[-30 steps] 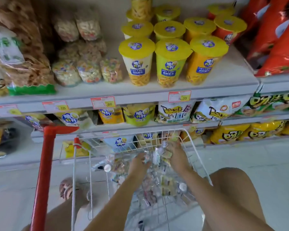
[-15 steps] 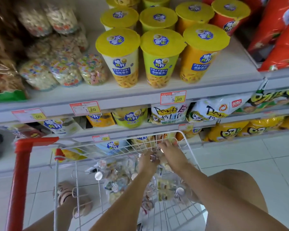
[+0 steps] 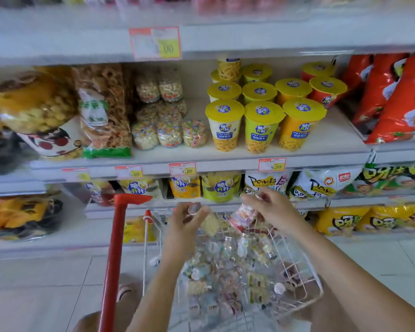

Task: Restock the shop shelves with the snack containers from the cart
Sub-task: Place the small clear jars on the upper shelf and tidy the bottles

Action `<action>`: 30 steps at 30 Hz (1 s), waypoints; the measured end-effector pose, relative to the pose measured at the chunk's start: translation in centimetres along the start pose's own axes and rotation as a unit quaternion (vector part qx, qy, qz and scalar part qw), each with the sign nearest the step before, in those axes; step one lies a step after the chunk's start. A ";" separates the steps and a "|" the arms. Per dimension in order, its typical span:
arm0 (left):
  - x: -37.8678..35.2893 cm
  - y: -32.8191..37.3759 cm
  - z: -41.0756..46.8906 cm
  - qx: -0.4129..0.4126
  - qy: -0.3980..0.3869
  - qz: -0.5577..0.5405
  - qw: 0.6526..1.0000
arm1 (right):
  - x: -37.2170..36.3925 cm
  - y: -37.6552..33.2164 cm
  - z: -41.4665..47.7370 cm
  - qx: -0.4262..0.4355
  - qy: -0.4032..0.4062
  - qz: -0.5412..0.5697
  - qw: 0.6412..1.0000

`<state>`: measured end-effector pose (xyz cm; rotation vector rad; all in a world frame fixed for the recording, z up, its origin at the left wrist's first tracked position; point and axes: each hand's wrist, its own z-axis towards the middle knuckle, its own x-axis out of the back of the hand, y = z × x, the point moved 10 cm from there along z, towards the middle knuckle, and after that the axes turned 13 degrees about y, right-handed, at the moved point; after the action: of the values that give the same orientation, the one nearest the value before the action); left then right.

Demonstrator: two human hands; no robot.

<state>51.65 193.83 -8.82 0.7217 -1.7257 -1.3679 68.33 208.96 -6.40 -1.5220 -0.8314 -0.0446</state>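
A person restocking a shop aisle lifts two snack containers clear of the cart point(image 3: 320, 289). Half a second ago both hands were down among the load; now they are raised above the wire basket's far end. The left hand point(image 3: 189, 219) grasps a small clear container of pale yellow snack point(image 3: 210, 224) by its capped top, fingers curled around it. The right hand point(image 3: 266, 207), just beside it and slightly higher, pinches a second container with pink and white contents point(image 3: 243, 218), which hangs tilted beneath the fingers. Motion blur softens both grips.

Below the hands, the remaining containers point(image 3: 228, 267) lie heaped in the basket, so most of the job appears to be ahead. Up and to the left of the hands, on the middle shelf point(image 3: 225, 161), stands a cluster of similar small jars point(image 3: 169, 136), the likely destination, with yellow-lidded cups point(image 3: 262, 127) directly above the hands. The cart's red handle point(image 3: 113, 248) runs down to the left of the left forearm.

With the pick done, the placing step is judged to come next, a reach upward past the lower shelf's bagged snacks.
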 end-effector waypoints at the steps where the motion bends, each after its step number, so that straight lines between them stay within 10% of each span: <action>1: 1.2 1.7 -0.2 -0.012 0.009 -0.015 1.000 | 0.0 -1.9 -0.6 -0.013 -0.008 0.053 0.998; 8: 11.8 15.6 -1.8 -0.161 0.092 -0.050 0.981 | 0.7 -18.8 -6.1 0.113 -0.050 0.234 0.964; 17: 21.8 29.8 0.3 -0.260 0.165 -0.092 0.947 | 6.3 -36.6 -7.3 0.336 0.070 0.187 0.920; 24: 23.2 35.0 6.1 -0.223 0.177 -0.140 0.948 | 10.0 -46.1 -1.8 0.427 0.213 -0.047 0.878; 30: 21.7 39.9 10.9 -0.274 0.204 -0.045 0.939 | 9.3 -49.4 5.3 0.368 0.184 -0.243 0.878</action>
<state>32.88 191.62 33.88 0.7032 -0.9350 -1.5374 47.33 212.76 39.45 -0.5363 -0.7754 -0.3405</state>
